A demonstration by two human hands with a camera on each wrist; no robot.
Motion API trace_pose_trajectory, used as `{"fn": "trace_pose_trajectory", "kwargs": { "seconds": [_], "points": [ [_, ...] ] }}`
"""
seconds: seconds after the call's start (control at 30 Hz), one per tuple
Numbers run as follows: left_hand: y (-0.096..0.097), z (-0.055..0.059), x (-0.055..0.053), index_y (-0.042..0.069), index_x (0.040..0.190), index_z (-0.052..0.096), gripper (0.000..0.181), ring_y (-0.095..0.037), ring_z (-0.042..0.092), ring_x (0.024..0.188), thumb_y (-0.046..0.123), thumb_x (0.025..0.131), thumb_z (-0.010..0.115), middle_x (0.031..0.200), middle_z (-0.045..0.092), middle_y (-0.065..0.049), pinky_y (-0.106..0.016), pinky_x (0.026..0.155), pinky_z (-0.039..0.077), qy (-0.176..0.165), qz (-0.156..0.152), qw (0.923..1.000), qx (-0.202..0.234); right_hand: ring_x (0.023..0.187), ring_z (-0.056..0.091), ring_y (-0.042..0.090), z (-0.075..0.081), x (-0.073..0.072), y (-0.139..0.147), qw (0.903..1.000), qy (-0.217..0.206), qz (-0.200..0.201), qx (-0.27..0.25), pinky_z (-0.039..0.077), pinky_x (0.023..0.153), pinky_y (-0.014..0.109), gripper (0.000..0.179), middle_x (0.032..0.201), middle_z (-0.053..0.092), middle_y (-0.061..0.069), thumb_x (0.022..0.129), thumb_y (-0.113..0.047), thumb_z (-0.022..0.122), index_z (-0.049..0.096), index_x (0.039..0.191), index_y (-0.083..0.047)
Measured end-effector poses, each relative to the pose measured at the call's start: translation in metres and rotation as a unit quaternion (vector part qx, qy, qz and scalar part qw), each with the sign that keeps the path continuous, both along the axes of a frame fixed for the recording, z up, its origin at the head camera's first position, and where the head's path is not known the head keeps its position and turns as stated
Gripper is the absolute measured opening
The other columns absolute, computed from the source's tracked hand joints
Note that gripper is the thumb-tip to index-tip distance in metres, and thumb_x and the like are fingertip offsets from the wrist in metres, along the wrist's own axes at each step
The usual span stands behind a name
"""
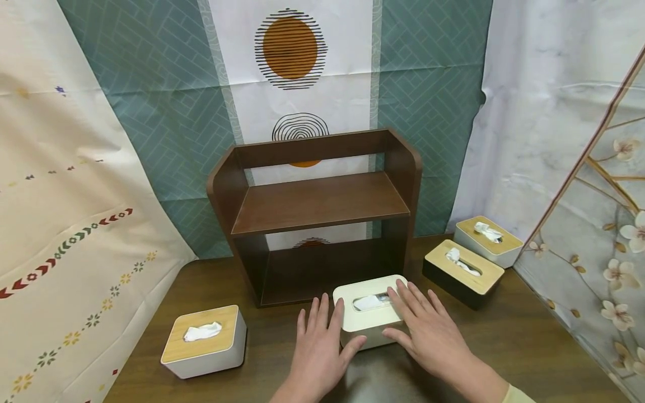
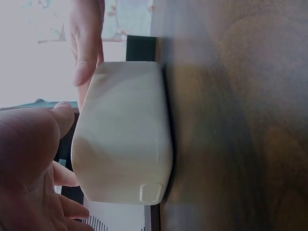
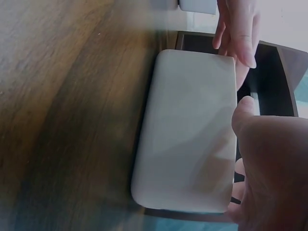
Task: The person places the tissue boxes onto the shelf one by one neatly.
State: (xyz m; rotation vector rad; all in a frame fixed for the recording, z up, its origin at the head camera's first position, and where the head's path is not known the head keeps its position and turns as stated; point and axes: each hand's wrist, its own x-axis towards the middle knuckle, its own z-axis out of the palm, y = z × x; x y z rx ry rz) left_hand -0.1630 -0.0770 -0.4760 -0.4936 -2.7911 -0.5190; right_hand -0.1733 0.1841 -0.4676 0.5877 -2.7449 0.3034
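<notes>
A cream tissue box [image 1: 370,337] stands on the table in front of the shelf, a white tissue [image 1: 369,303] showing in the oval slot of its lid. At its left end is my left hand [image 1: 317,347], fingers extended forward and thumb by the front edge. My right hand [image 1: 428,336] spreads straight fingers over the right end of the lid, partly covering it. Both wrist views show the box's smooth front wall [image 2: 122,130], with fingers at the lid's edge and neither hand curled round it.
Behind the box stands a dark brown two-tier shelf [image 1: 322,201]. A white tissue box with wooden lid [image 1: 206,341] sits at the left. On the right are a black one [image 1: 461,274] and another white one [image 1: 491,240] behind it. Patterned cloths [image 1: 428,112] hang around the table.
</notes>
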Motion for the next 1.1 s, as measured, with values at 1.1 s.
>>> {"fn": "trace_pose_trajectory", "kwargs": {
  "seconds": [1.1],
  "points": [
    [0.002,-0.008,0.002,0.002,0.164,0.048,0.086,-0.043,0.052,0.151,0.065,0.107,0.062,0.159,0.057,-0.024,-0.072,0.124,0.027,-0.004,0.002,1.0000,-0.003,0.138,0.061,0.049,-0.016,0.000,0.011,0.9990,0.018,-0.028,-0.030,0.042,0.117,0.067,0.083,0.148,0.060,0.037,0.101,-0.053,0.077,0.053,0.162,-0.002]
  ]
}}
